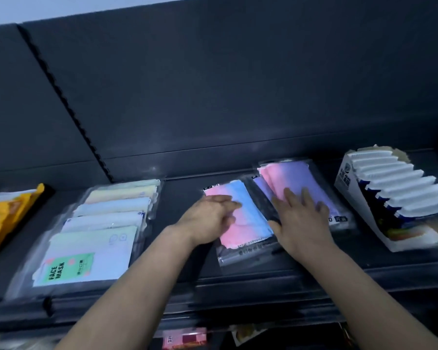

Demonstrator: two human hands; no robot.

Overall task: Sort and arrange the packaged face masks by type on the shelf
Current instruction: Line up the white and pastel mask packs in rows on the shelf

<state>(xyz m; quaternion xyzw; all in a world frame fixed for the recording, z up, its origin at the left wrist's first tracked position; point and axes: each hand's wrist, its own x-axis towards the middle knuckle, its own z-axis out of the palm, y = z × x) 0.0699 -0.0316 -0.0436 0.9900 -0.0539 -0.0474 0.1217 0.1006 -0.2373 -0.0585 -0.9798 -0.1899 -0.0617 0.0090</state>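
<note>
Two clear packs of gradient face masks lie on the dark shelf [182,251]. The pink-and-blue pack [248,215] is in the middle, and my left hand [210,218] lies flat on its left part with the fingers pointing right. Just to its right is the pink-and-purple pack [301,178], partly overlapping it. My right hand [299,221] rests flat on the pink-and-purple pack with fingers spread. To the left, a row of pastel packs [104,223] lies overlapped, the front one labelled FACE MASK.
A tilted white display box [390,198] with several white-topped items stands at the right. Yellow packets [8,215] lie at the far left. A dark back panel rises behind the shelf. Below the shelf's front edge, a pink packet [185,338] shows on a lower level.
</note>
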